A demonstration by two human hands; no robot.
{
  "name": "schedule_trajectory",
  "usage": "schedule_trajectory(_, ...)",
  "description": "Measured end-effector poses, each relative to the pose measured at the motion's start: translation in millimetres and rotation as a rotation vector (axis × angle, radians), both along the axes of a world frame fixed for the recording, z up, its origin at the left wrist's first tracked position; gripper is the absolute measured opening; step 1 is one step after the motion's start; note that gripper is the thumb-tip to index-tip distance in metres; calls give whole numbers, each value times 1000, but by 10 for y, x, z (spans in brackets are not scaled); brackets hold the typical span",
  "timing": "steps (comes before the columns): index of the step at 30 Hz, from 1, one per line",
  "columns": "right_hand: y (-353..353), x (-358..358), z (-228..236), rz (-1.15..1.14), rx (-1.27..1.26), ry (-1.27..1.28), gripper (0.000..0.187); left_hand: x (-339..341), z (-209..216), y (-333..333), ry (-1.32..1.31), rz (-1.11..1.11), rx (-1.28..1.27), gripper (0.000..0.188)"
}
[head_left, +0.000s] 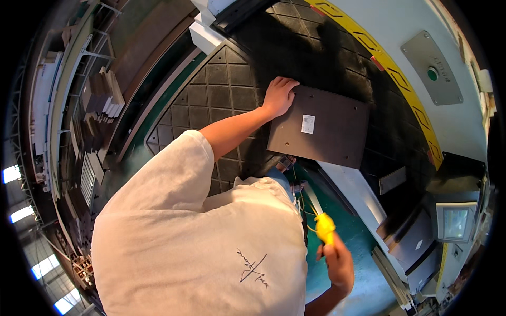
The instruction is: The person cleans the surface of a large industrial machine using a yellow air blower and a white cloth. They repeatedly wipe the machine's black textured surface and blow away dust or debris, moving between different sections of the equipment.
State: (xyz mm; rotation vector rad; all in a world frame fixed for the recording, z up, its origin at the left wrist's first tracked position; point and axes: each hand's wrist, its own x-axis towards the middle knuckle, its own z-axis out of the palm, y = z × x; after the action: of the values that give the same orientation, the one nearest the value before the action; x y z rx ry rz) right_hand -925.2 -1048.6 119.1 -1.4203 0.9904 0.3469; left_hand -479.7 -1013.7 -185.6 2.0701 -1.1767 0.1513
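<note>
A dark brown rectangular panel [337, 129] with small holes near its corners and a white label lies over a black ribbed mat [213, 95]. My left hand [279, 97] is at the panel's far left corner, its fingers bent over the edge. Lower right, away from the panel, my right hand [339, 263] is closed round a yellow-handled tool [325, 227]. A pale, tapering blade-like piece sticks out from its handle toward my body. Thin yellow cord or hose runs beside it. The tool's exact kind is unclear.
At the right stands a pale machine with a yellow marked strip [392, 73], a green button [432, 74] on a metal plate and a small screen [455, 224]. More brown panels [408, 245] lean at lower right. Stacked boards [105, 95] stand at far left.
</note>
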Motion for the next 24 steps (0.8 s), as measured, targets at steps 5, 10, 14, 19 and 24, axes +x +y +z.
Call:
schedule_trajectory(5,36,123,-618,-437,-433,110,42,-2,9,-40,33,-12,-44,33)
schedule_trajectory(10,-107,249,-1059,-7,107,-25,32,37,-12,-14,83,-17,-19,32)
schedule_trajectory(14,-351,231,-2080,-284,-221,127,30,-27,24,9,122,13,-56,36)
schedule_trajectory(19,-682,579,-2619,-940,297,-203,36,-414,235,470,226,103,43,52)
schedule_trajectory(24,-801,711,-3059,-1091,505,-316,26,-831,483,839,808,204,21,61)
